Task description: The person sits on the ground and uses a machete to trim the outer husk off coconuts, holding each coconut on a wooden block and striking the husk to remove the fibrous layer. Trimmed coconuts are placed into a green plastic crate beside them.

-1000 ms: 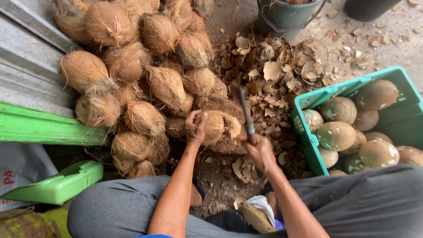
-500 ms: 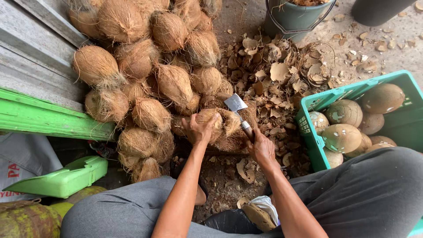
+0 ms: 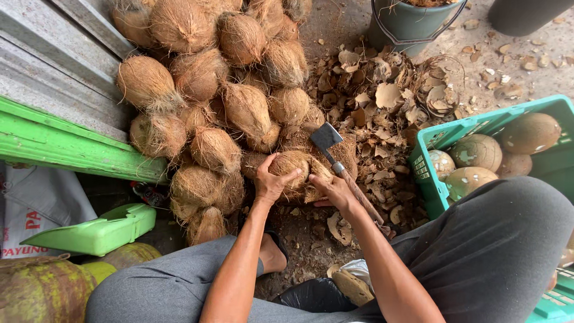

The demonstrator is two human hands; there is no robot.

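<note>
At the lower left a white sack (image 3: 36,209) with red lettering lies under a green sheet-metal edge (image 3: 78,146), and a light green plastic piece (image 3: 95,230) rests just beside it. A mottled yellow-green cylinder (image 3: 48,290) sits at the bottom left corner. At right stands a green slotted plastic crate (image 3: 427,173) holding smooth, pale husked coconuts (image 3: 478,152).

The left hand (image 3: 272,179) reaches forward from a bare forearm, palm down, fingers curled over the top of a fibrous brown coconut (image 3: 293,167), gripping it. The coconut sits on the ground at the near edge of a pile (image 3: 221,90) of hairy brown coconuts, just in front of the person's knees.

The right hand (image 3: 336,190) is closed around the wooden handle of a cleaver (image 3: 327,139), its dark, flat metal blade raised just above and beside the held coconut, tilted away from the person.

Dry, curled husk chips (image 3: 388,96) litter the dirt beyond, brittle and tan. A grey-green bucket (image 3: 412,24) with a wire handle stands at the top. Grey trousers (image 3: 502,257) cover both thighs.
</note>
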